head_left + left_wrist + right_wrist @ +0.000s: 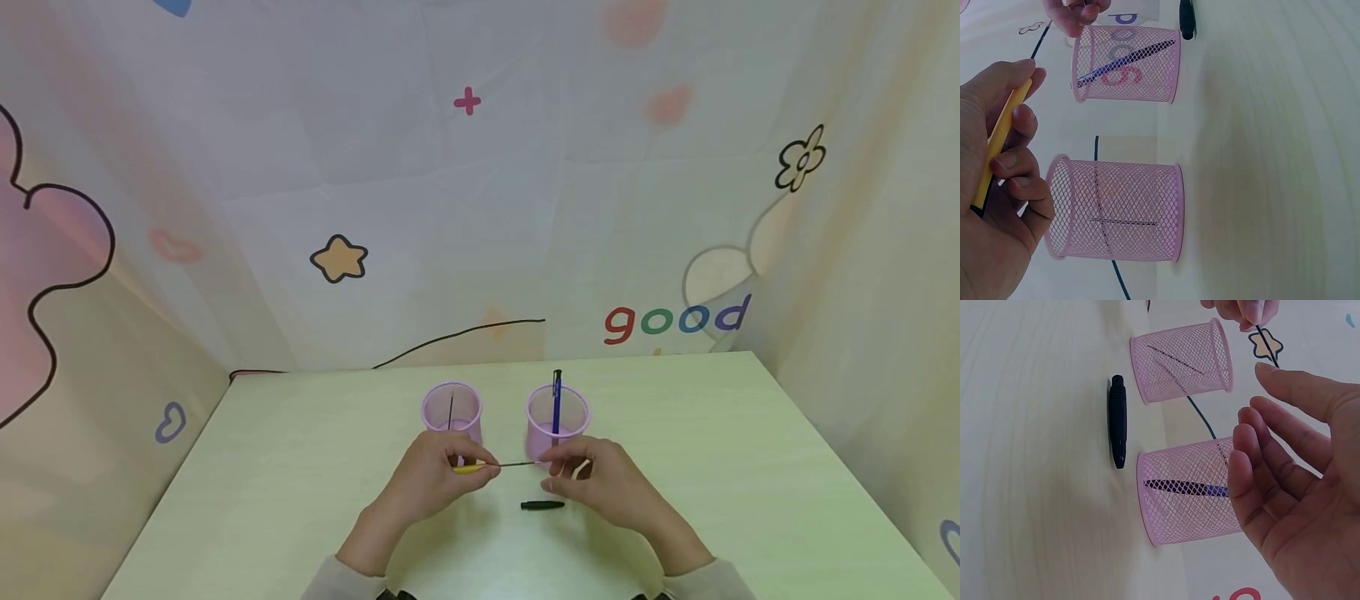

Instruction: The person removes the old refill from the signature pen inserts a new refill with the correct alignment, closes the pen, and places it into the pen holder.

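Observation:
My left hand [442,467] grips a yellow pen barrel [1002,134], with thumb and fingertips at its front end. Out of that end a thin dark refill [517,464] points right. My right hand [600,475] is at the refill's tip, thumb and fingers parted with a gap between them; in the right wrist view the fingers [1300,434] curve loosely. Below the hands a black pen grip piece [1118,422] lies on the table. Behind my left hand stands a pink mesh cup [1116,209] holding a thin dark refill [451,410]. A second mesh cup [536,433], behind my right hand, holds a blue pen [557,404].
The pale table [285,467] carries both cups side by side toward its back. A printed curtain [480,208] hangs behind the table and along both sides.

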Available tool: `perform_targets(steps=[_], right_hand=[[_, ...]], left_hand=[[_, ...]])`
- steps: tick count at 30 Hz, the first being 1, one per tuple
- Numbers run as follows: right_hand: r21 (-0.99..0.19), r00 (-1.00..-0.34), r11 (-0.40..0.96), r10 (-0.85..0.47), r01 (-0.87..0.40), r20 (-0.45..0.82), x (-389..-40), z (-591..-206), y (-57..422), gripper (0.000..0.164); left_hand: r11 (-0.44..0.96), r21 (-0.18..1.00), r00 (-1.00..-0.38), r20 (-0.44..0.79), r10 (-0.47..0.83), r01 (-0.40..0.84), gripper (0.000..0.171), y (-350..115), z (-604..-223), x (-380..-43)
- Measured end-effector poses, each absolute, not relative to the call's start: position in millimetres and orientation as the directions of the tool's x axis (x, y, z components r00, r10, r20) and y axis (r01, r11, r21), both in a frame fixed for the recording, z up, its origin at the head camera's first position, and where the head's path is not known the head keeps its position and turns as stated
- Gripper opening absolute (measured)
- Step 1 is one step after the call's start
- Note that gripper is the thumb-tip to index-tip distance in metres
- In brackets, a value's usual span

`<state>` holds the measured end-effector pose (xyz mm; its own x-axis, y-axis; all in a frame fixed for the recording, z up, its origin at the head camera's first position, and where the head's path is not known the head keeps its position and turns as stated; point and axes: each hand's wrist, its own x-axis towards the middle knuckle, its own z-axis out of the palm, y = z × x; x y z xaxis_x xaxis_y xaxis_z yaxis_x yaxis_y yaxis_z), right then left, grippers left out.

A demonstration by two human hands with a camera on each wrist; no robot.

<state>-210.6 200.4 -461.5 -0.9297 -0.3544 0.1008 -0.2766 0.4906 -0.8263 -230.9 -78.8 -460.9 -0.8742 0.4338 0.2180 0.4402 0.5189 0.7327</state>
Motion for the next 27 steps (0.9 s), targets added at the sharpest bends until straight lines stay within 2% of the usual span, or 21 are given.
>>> perform_targets(steps=[15, 22, 27], right_hand=[[-0.843, -0.92, 0.436, -0.358, -0.315, 0.159, -212, -465, 194, 0.016], [-0.821, -0.916, 0.472, -0.373, -0.321, 0.144, -213, -466, 189, 0.006], [-0.808, -0.909, 0.476, -0.381, -0.347, 0.166, -213, -465, 187, 0.006]], left_hand=[[0.542, 0.694, -0.857, 0.224, 0.463, 0.474, 0.01, -78, -465, -232], [0.546, 0.678, -0.846, 0.227, 0.483, 0.493, 0.007, -77, -465, -232], [0.548, 0.663, -0.836, 0.233, 0.497, 0.51, 0.008, -76, -465, -233]])
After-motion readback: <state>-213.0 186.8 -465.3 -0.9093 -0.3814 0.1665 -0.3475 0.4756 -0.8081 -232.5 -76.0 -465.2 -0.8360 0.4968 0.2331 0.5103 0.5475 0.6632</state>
